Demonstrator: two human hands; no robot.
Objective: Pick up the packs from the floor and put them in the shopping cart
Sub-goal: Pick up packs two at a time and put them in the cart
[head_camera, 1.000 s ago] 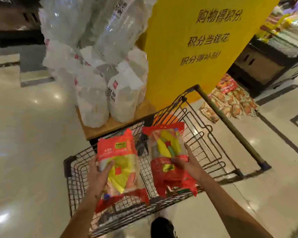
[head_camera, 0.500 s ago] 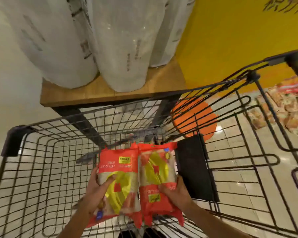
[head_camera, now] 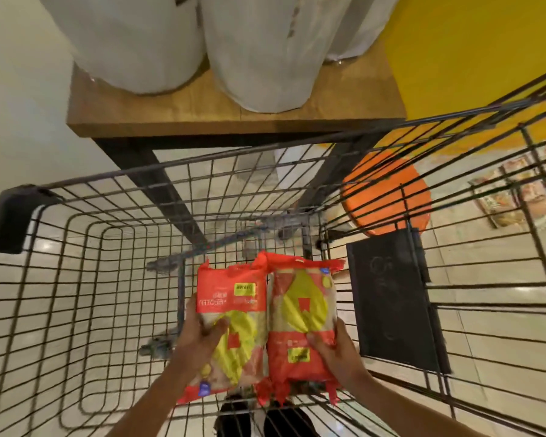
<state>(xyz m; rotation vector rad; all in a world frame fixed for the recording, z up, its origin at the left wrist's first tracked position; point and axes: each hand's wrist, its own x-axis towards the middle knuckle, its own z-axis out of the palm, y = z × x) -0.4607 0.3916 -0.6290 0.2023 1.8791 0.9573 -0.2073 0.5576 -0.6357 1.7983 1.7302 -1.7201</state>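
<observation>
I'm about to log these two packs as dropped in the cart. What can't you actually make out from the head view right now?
- Whether the left pack and right pack rest on the cart floor: their undersides are hidden, and the left hand and right hand grip them.
- Small label print: blurred.
- Packs on the floor: crossed by cart wires, cut off by the right edge.

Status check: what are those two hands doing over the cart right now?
Left hand holding left pack. Right hand holding right pack. Both side by side inside cart. Nothing in the way.
</observation>
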